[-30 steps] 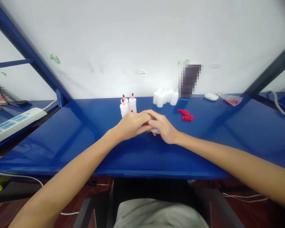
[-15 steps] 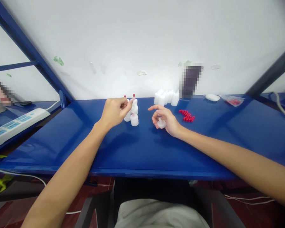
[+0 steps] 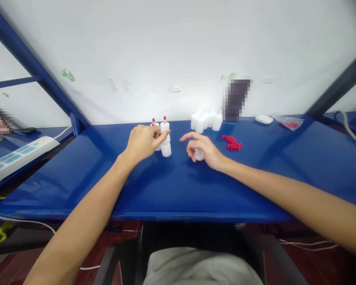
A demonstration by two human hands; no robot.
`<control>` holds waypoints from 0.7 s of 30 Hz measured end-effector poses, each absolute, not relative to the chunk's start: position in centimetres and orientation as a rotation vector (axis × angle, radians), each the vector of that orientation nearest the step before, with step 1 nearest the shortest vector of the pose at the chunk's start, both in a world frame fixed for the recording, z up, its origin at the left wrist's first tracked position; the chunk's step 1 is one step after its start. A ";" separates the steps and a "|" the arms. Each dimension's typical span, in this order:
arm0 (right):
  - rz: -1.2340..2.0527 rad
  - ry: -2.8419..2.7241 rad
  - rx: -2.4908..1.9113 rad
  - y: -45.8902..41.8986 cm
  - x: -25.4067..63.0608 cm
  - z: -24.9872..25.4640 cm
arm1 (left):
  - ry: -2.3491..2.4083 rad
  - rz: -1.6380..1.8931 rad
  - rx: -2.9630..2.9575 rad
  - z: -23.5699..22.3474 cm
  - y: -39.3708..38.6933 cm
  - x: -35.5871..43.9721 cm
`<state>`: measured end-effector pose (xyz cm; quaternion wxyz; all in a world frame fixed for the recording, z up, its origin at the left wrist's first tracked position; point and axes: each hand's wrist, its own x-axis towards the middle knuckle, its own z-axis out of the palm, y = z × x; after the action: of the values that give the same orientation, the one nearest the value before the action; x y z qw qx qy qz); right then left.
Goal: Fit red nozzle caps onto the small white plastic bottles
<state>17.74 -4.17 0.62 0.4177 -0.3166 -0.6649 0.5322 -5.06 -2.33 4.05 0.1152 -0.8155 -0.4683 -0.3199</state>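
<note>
My left hand (image 3: 144, 141) is beside a small cluster of white plastic dropper bottles (image 3: 165, 126) with red tip caps. Thumb and index finger are pinched together by the top of the front bottle (image 3: 166, 149). A bit of red shows by those fingers, but what they grip is hidden. My right hand (image 3: 206, 149) holds another small white bottle (image 3: 199, 154), tilted, under its curled fingers and just above the table. Its index finger is stretched out to the left. The top of that bottle is covered by the hand.
Several white bottles (image 3: 199, 124) stand against the wall. Loose red caps (image 3: 233, 143) lie on the blue table (image 3: 178, 194), right of my right hand. Farther right are a white rounded case (image 3: 264, 119) and a plastic bag (image 3: 290, 122) with red pieces. A power strip (image 3: 20, 156) is at the left.
My left thumb and fingers have come down slightly, from the back bottle's top towards the front bottle's. My right hand keeps its bottle, little changed. The whole view has shifted a little.
</note>
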 end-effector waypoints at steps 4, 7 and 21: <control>1.340 -1.678 -0.807 -4.3 17.7 0.8 | -1.343 -0.950 -2.364 4.0 -2.3 -5.0; 1.330 -1.693 -0.810 -4.4 17.7 0.8 | -1.330 -0.991 -2.307 3.8 -2.2 -4.9; 1.584 -1.615 -0.515 -4.8 17.7 0.6 | -0.807 -1.231 -2.330 3.3 -3.7 -3.1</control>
<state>17.74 -4.78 0.60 0.3993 -0.2036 -0.6381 0.6260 -3.08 -3.71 3.31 0.1917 -0.8299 -0.2872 -0.4382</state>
